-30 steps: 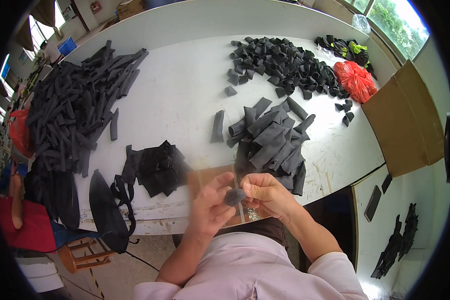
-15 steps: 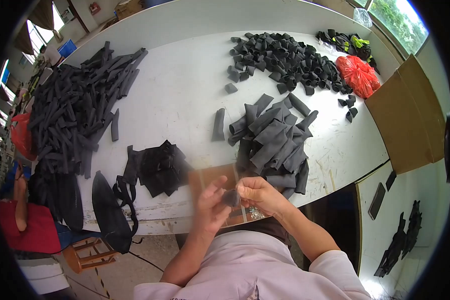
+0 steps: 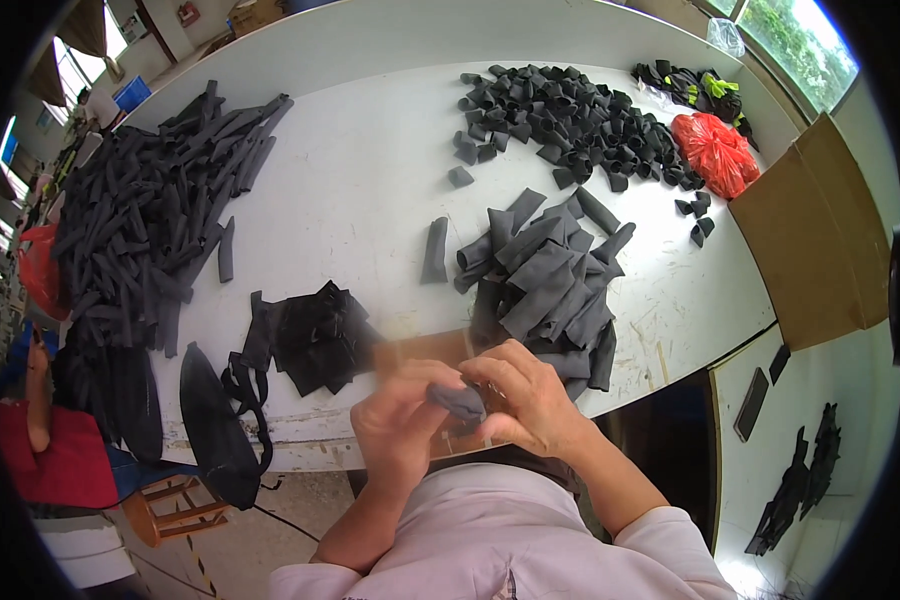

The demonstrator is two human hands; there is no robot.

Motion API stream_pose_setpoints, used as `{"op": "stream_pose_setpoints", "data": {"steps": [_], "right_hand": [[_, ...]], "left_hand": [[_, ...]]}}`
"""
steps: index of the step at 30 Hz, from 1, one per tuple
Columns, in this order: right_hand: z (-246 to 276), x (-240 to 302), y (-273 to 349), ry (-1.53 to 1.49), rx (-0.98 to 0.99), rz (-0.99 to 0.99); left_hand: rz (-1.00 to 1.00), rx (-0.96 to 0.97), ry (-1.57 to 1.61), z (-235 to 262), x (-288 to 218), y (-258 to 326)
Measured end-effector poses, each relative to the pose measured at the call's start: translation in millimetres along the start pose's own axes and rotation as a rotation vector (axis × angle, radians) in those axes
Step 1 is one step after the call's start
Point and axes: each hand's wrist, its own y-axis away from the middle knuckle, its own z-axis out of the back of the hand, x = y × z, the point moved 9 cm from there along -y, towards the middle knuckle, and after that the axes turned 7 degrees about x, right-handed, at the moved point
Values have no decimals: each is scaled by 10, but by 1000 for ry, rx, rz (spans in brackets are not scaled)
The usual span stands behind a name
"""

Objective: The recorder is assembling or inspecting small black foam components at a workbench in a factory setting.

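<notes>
Closest to me, right at the near edge of the bench [image 3: 410,105], the person has a small grey cloth piece [image 3: 458,402] up between both hands, above a brown board [image 3: 425,350]. The left hand [image 3: 400,415], fingers blurred, seems to have hold of it; the right hand [image 3: 530,400] curls about its right end, though whether it pinches the cloth I can't tell. So this piece isn't set down yet, and I'd call it part-way handled.

Along the near edge to the left, a black curved piece [image 3: 210,415] overhangs the bench, with a stack of flat black pieces [image 3: 320,335] just beside it. Just past the right hand sits a heap of grey tubes [image 3: 550,275], one lone tube [image 3: 435,250] lying apart. Long strips [image 3: 150,210] fill the left side.

Farther off, short tubes [image 3: 580,125] spread along the far edge, toward a red bag [image 3: 715,155] by the far right corner. Plenty lies in every heap; which are done and which left, their look doesn't settle.
</notes>
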Motion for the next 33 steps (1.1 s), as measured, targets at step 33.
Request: {"op": "stream_pose_setpoints", "data": {"steps": [33], "right_hand": [[-379,-195,62,209,218,-48]], "left_hand": [[159,-213,461,191,249,75]]}}
